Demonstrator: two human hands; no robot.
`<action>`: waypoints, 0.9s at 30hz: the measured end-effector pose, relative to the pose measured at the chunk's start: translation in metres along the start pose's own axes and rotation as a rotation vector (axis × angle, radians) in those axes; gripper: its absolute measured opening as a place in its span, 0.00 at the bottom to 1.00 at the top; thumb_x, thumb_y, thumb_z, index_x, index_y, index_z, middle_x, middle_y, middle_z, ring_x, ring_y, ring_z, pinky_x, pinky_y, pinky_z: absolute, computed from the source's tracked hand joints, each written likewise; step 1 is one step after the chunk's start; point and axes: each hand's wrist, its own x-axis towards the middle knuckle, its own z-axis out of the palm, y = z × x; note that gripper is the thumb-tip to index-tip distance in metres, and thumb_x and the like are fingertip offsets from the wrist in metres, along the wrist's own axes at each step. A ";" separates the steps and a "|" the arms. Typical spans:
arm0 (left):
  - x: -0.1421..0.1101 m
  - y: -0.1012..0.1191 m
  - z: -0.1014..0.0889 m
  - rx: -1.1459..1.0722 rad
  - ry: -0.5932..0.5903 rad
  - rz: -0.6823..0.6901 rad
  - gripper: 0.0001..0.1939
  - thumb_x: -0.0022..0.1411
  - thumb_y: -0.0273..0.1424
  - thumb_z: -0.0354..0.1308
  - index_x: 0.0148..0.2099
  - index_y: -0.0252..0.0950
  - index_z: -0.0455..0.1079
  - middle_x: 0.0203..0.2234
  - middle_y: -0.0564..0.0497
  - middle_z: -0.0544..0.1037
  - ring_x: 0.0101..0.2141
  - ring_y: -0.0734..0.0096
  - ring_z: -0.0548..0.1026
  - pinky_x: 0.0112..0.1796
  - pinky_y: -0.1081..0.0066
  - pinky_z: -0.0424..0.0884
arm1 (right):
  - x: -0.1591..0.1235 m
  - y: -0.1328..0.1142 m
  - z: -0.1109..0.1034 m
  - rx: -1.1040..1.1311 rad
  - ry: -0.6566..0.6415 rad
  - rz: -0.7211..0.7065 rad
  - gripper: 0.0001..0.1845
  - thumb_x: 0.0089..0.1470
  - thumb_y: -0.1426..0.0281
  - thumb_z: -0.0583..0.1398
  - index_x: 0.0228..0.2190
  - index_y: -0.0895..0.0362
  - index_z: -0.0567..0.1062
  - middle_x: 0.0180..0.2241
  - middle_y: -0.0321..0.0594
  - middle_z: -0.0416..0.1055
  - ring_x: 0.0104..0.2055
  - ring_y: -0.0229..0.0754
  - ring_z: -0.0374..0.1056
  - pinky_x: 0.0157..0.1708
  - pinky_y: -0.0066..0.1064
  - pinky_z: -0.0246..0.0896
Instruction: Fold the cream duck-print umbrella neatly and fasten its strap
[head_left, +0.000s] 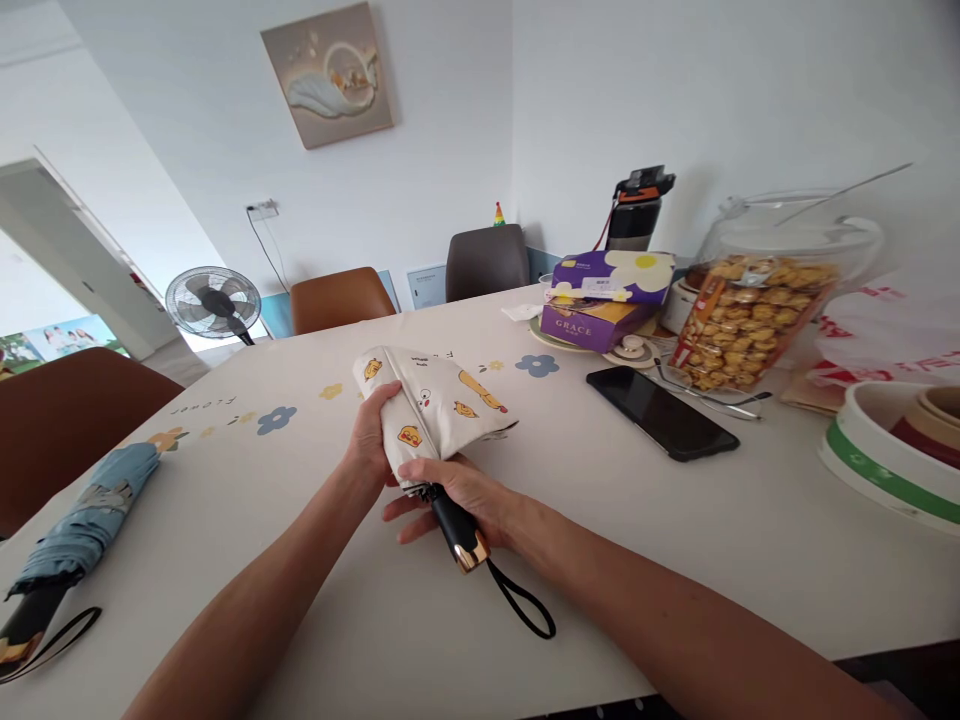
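Over the table's middle, both hands hold a folded white umbrella (442,395) printed with yellow cartoon figures. My left hand (373,430) grips the canopy along its left side, thumb on top. Around the lower end, near the black handle, my right hand (465,490) is closed with its thumb on the fabric and some fingers reaching underneath. The handle (454,525) ends in a gold-coloured cap with a black wrist strap (525,605) hanging from it. One flap of the canopy sticks out loosely to the right. At the far left lies a blue folded umbrella (94,515) with a black handle.
On the right are a black phone (660,410), glasses (712,395), a purple box (585,325), a clear jar of snacks (757,310), and a white roll with a green band (885,465). Chairs (341,300) stand beyond the white table (600,530); a bottle (636,215) stands behind the box.
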 end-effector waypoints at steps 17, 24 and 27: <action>0.050 0.022 -0.074 0.334 0.615 0.450 0.11 0.43 0.32 0.60 0.31 0.34 0.65 0.24 0.50 0.73 0.29 0.66 0.73 0.35 0.65 0.71 | 0.005 0.019 0.002 0.055 0.017 0.330 0.07 0.45 0.76 0.60 0.22 0.61 0.65 0.18 0.29 0.60 0.13 0.27 0.54 0.13 0.23 0.62; 0.021 0.031 -0.022 0.828 0.206 0.699 0.14 0.49 0.30 0.55 0.41 0.38 0.69 0.36 0.48 0.76 0.42 0.65 0.72 0.46 0.64 0.65 | 0.006 0.019 0.000 -0.071 0.005 0.402 0.06 0.47 0.73 0.58 0.22 0.63 0.67 0.13 0.37 0.66 0.15 0.39 0.67 0.16 0.27 0.65; 0.015 0.019 0.018 1.091 -0.149 0.549 0.15 0.47 0.26 0.54 0.39 0.42 0.73 0.42 0.50 0.75 0.46 0.61 0.70 0.50 0.63 0.61 | 0.006 0.016 0.002 -0.068 0.000 0.413 0.05 0.47 0.74 0.58 0.23 0.63 0.67 0.13 0.38 0.67 0.15 0.41 0.68 0.18 0.29 0.67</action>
